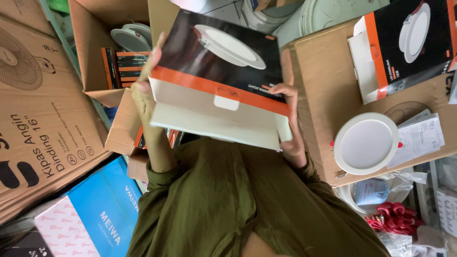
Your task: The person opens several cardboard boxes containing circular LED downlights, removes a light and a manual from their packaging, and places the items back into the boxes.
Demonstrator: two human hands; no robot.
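Note:
I hold a flat lamp box [223,90] in front of my chest with both hands. It is black with an orange band, white flaps and a picture of a round white downlight. My left hand [143,97] grips its left edge, fingers stretched up along the side. My right hand [290,126] grips its right edge near the white flap, which hangs open towards me. Both green sleeves show below the box.
A round white downlight [365,143] lies on a brown carton [319,95] at the right, beside paper leaflets [421,138] and a second lamp box [404,47]. An open carton [90,52] holding lamps and boxes stands top left. A large cardboard box [43,109] and a blue box [107,204] are at left.

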